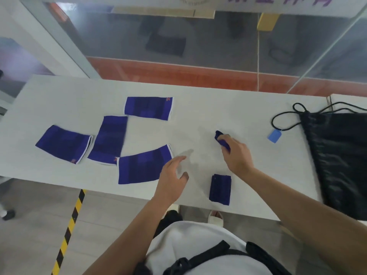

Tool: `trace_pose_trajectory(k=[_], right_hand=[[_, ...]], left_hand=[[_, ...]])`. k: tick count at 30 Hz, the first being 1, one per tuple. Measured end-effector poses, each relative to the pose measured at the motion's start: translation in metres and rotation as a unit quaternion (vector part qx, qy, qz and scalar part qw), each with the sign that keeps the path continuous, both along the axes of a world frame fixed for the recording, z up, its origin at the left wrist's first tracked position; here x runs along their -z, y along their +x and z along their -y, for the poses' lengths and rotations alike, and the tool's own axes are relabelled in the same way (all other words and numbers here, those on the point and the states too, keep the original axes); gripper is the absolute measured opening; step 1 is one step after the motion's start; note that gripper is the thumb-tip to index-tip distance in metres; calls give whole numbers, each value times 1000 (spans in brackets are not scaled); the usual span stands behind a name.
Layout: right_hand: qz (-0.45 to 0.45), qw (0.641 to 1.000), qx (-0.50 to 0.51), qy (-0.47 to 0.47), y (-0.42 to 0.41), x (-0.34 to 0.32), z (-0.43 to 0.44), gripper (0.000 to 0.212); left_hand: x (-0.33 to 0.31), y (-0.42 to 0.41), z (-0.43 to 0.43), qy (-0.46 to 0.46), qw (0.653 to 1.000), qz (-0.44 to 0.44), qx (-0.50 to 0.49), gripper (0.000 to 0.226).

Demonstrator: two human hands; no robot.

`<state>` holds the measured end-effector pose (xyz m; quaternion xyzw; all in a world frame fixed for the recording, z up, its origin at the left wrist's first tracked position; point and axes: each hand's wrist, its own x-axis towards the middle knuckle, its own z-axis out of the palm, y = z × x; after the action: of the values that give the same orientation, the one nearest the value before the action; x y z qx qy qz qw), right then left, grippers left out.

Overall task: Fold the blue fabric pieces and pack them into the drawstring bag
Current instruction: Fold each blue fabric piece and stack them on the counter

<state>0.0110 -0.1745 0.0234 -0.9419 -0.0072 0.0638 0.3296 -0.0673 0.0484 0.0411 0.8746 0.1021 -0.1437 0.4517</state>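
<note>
Several blue fabric pieces lie flat on the white table point(59, 100): one at the far left point(63, 143), one beside it point(109, 139), one further back point(149, 108) and one near the front edge point(143, 167). A folded blue piece point(220, 189) rests at the front edge. My right hand point(236, 155) is shut on another folded blue piece point(219, 136), held just above the table. My left hand point(172, 179) hovers open beside the nearest flat piece, fingers spread. The black drawstring bag point(341, 155) lies at the right end of the table.
The bag's black cord point(282, 118) loops toward the middle, with a small blue tag point(274, 136) on it. Beyond the table stands a glass partition point(198, 40). Yellow-black tape point(69, 229) marks the floor below the front edge.
</note>
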Motion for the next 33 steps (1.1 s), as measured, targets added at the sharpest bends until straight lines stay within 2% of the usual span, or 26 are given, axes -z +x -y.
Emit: trace_pose_trajectory(k=[3, 5, 6, 8, 10, 12, 16, 20, 22, 25, 30, 33], right_hand=[[-97, 971, 86, 198, 0, -53, -8, 38], [-170, 911, 111, 360, -1, -83, -10, 44], [-199, 871, 118, 434, -3, -95, -9, 44], [-230, 815, 135, 514, -8, -110, -5, 35], [-224, 820, 175, 496, -16, -112, -3, 23], [-204, 847, 220, 438, -25, -106, -1, 14], [-157, 870, 269, 383, -37, -105, -8, 17], [-64, 895, 289, 335, -36, -120, -30, 14], [-25, 898, 285, 335, -35, -131, -43, 19], [12, 889, 279, 363, -33, -145, -61, 25], [5, 849, 279, 448, -37, -158, -80, 24], [12, 846, 290, 447, -40, -160, -82, 25]], left_hand=[[-23, 23, -1, -142, 984, -100, -39, 61], [-36, 34, 1, -255, 949, -186, -19, 81], [-40, 38, 2, -315, 926, -207, -12, 81], [-44, 43, 7, -425, 881, -204, -49, 60], [-49, 47, 11, -468, 857, -183, -110, 33], [-50, 52, 12, -420, 881, -164, -141, 18], [-57, 61, 11, -308, 937, -101, -126, 25], [-86, 66, 19, -173, 982, 70, -34, 27], [-100, 68, 22, -117, 982, 150, 7, 28], [-111, 68, 23, -103, 968, 221, 62, 29], [-105, 68, 18, -92, 945, 272, 158, 40], [-102, 73, 12, -90, 934, 269, 218, 43]])
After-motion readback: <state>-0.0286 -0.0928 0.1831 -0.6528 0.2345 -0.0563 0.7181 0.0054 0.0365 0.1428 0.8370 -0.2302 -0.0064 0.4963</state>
